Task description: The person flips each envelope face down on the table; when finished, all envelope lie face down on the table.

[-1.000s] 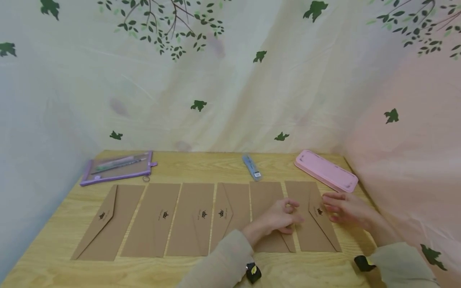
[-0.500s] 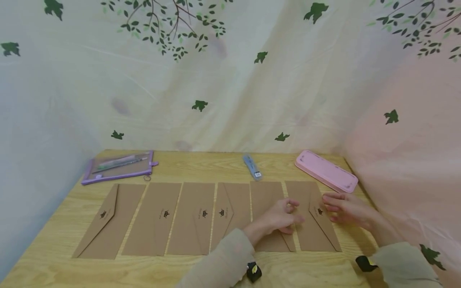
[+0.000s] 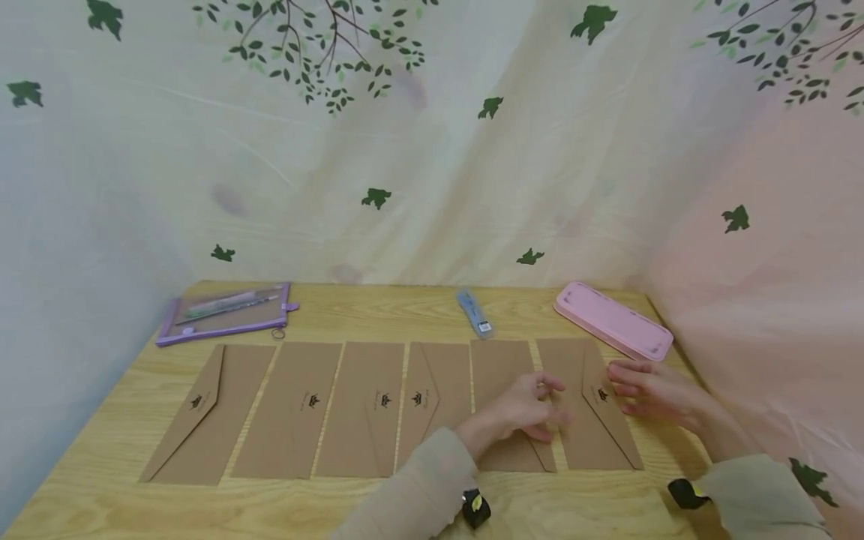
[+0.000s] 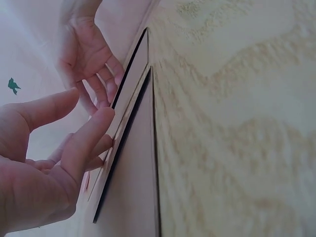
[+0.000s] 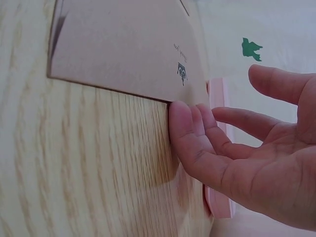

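Observation:
Several brown envelopes with small black crown prints lie side by side in a row. My left hand (image 3: 520,409) is over the gap between the rightmost envelope (image 3: 570,442) and the envelope to its left (image 3: 499,367), fingers loosely bent and holding nothing. In the left wrist view, the left hand (image 4: 54,168) has its fingertips near the envelopes' edges. At the rightmost envelope's right edge is my right hand (image 3: 658,394), its fingers loosely extended. The right wrist view shows the right hand's fingertips (image 5: 180,116) at the envelope's edge, nothing gripped.
Behind the row lie a clear pouch with purple trim (image 3: 226,328) containing pens, a slim blue item with a white label (image 3: 472,311), and a pink case (image 3: 610,319). A patterned cloth (image 3: 432,187) hangs behind and beside the wooden table (image 3: 270,514).
The head view has shifted very slightly. Both hands stay practically where they were beside the rightmost envelope, with a small blurred motion in the left fingers.

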